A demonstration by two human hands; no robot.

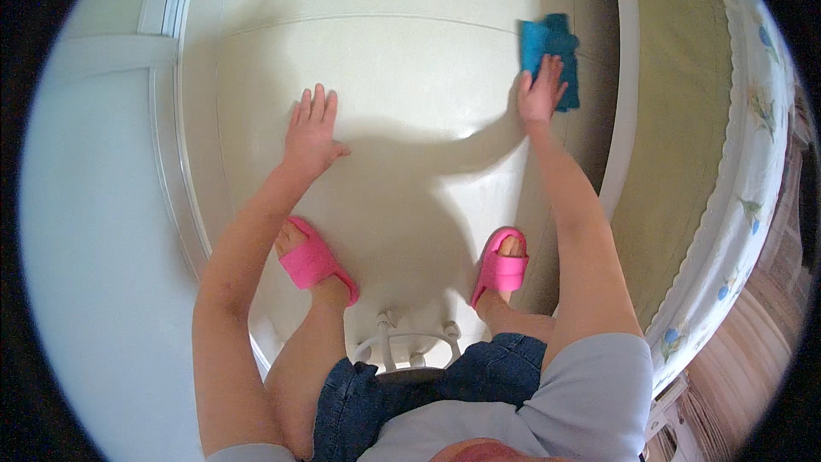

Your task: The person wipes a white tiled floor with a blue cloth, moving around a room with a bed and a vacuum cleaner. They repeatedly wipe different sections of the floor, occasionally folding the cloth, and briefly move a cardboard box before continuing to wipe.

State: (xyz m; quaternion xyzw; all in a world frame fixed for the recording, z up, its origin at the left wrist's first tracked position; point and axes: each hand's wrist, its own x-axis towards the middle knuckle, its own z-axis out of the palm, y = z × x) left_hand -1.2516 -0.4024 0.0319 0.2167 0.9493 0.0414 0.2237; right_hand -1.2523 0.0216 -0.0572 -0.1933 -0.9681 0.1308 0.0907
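Note:
Under the fingers of my right hand point(543, 91) lies a folded teal cloth point(559, 35), flat on the pale tiled floor point(410, 77) at the upper right. The hand presses on the cloth's near part with its fingers spread. My left hand point(312, 131) is left of the middle, held palm down with its fingers apart and nothing in it; whether it touches the floor I cannot tell. Below the hands, my feet in pink slide sandals point(309, 261) stand well apart on the floor.
A bed with a white, flower-printed cover point(744, 141) runs along the right, with a dark gap beside its pale frame point(625, 77). White panelled furniture or a door point(96, 160) stands at the left. Behind my legs is a seat or stand with white legs point(385, 343).

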